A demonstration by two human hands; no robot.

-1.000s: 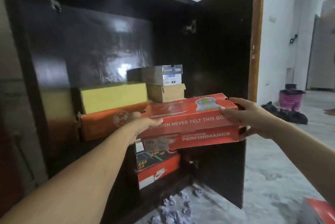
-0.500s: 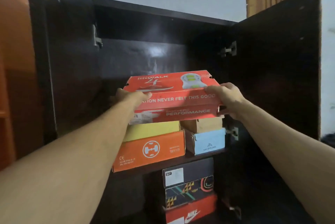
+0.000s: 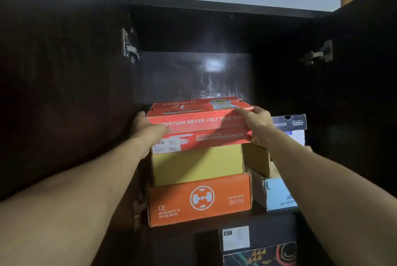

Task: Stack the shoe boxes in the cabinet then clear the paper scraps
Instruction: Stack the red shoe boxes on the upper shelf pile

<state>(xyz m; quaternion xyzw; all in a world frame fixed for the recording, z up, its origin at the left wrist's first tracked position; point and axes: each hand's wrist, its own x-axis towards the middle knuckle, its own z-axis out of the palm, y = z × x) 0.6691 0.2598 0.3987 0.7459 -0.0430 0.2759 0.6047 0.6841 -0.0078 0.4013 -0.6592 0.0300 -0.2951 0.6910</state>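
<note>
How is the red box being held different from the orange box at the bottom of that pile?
The red box sits on top of the pile, on a yellow box; the orange box lies lowest, on the shelf. The red box is gripped at its ends by the left hand and right hand; nothing touches the orange box. The red box carries big white words; the orange box shows a round white logo. Both are closed cardboard boxes facing outward.

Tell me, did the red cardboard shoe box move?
Yes. The red cardboard shoe box went up and back into the cabinet, onto the yellow box.
</note>
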